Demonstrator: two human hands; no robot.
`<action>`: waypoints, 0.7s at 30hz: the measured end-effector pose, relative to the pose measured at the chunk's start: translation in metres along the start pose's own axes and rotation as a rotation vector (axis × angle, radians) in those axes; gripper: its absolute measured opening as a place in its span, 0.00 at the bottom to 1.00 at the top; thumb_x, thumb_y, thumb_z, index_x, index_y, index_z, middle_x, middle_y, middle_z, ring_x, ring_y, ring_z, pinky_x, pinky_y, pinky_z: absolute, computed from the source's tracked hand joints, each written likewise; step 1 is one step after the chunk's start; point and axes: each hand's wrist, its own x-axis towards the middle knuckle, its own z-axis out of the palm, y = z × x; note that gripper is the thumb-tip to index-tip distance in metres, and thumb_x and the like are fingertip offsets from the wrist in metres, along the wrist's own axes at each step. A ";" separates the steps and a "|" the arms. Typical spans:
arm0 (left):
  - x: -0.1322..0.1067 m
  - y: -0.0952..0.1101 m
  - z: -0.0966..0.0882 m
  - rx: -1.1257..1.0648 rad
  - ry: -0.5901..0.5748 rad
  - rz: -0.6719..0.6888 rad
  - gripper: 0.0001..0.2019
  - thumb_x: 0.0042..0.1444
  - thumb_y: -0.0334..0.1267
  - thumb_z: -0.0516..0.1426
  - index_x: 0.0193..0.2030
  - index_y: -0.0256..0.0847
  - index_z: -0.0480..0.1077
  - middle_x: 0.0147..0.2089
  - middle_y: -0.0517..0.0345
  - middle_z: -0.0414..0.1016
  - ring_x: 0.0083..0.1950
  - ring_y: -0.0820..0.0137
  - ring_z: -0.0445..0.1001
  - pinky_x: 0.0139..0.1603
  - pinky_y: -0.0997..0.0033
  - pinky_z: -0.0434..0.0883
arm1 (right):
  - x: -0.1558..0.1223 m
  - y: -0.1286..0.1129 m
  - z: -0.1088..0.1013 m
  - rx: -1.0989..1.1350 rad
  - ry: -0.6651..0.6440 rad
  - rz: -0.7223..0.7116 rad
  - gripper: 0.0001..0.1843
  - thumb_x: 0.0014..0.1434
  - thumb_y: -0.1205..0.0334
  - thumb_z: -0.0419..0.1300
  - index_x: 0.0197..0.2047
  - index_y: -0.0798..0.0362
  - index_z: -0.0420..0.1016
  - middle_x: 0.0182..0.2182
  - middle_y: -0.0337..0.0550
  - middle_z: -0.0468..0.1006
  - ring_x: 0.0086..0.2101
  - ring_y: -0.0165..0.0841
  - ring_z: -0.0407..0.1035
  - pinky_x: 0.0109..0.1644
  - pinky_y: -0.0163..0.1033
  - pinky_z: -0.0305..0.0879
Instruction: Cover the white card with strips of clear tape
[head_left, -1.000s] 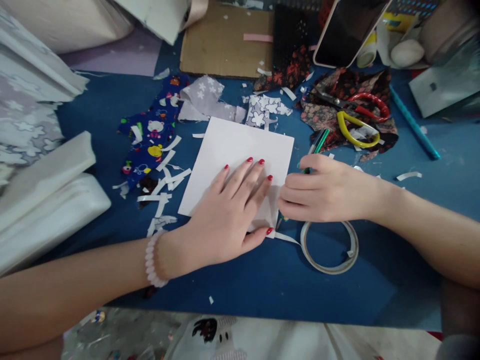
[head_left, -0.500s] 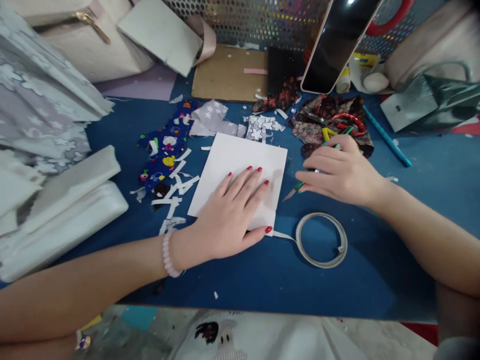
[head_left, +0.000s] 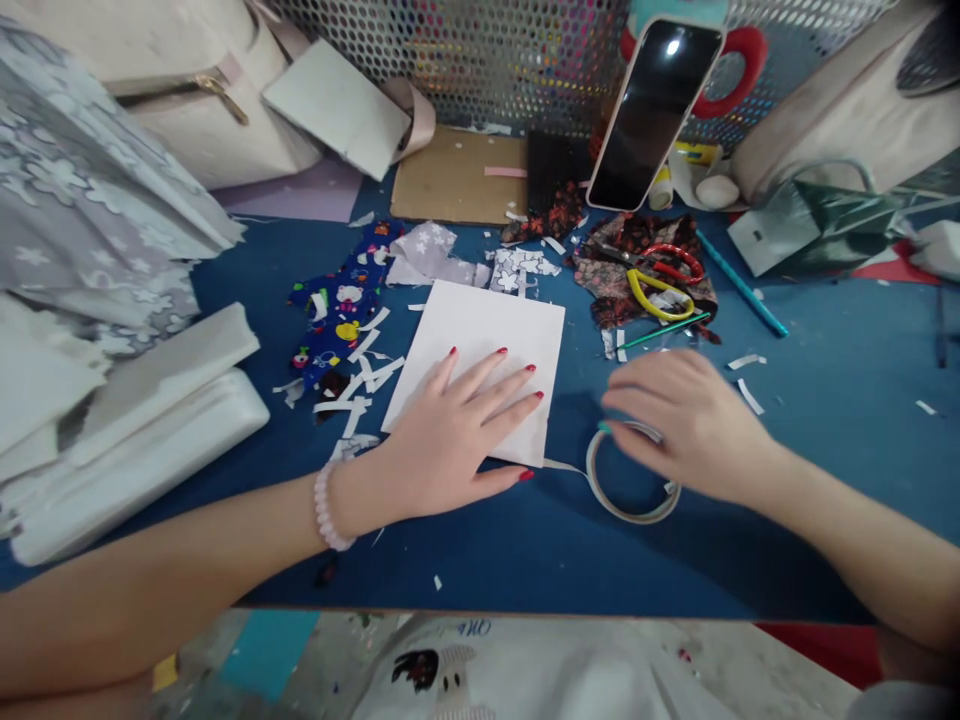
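Observation:
My left hand (head_left: 461, 435), red-nailed, lies flat with fingers spread on a white square card (head_left: 487, 330), pressing it to the table. From under the card's lower right corner runs a thin strip of tape to a tape roll (head_left: 634, 518) lying flat. Above the roll's upper right edge is my right hand (head_left: 686, 425), slightly blurred. Its fingers are bent, with the thumb apart from them and nothing visible between; whether it touches the roll I cannot tell. A thin green craft knife (head_left: 664, 332) lies just beyond it, below red-and-yellow-handled scissors (head_left: 660, 295).
Blue patterned fabric (head_left: 345, 300) and white paper strips (head_left: 360, 375) lie left of the card. A phone (head_left: 652, 115) stands at the back, near a teal pen (head_left: 742, 285). White padded material (head_left: 142, 460) lies at the left. The table's front edge (head_left: 525, 617) is close.
My right hand has let go of the craft knife, which now lies by the scissors, and has moved down toward the tape roll. My left hand stays on the card. The view has shifted slightly.

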 end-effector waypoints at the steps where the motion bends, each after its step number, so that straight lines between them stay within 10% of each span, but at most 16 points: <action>1: -0.001 -0.001 -0.001 0.002 -0.005 0.017 0.29 0.66 0.53 0.51 0.69 0.40 0.60 0.73 0.48 0.55 0.73 0.44 0.51 0.66 0.29 0.53 | 0.001 -0.012 0.001 0.045 -0.019 -0.019 0.09 0.65 0.62 0.54 0.35 0.54 0.73 0.36 0.48 0.78 0.38 0.39 0.70 0.44 0.44 0.59; 6: 0.001 -0.006 -0.003 0.051 -0.019 0.091 0.25 0.68 0.50 0.51 0.66 0.38 0.64 0.69 0.49 0.62 0.70 0.42 0.57 0.63 0.35 0.62 | 0.004 -0.045 0.015 0.085 -0.106 -0.027 0.10 0.63 0.63 0.53 0.30 0.53 0.70 0.32 0.45 0.76 0.34 0.37 0.66 0.43 0.44 0.54; 21: -0.003 0.000 -0.014 0.436 0.307 0.392 0.16 0.69 0.42 0.53 0.53 0.31 0.74 0.54 0.43 0.78 0.53 0.58 0.78 0.51 0.59 0.77 | -0.001 -0.028 0.008 0.166 -0.117 -0.096 0.13 0.68 0.68 0.46 0.33 0.54 0.67 0.27 0.42 0.71 0.31 0.33 0.63 0.41 0.40 0.59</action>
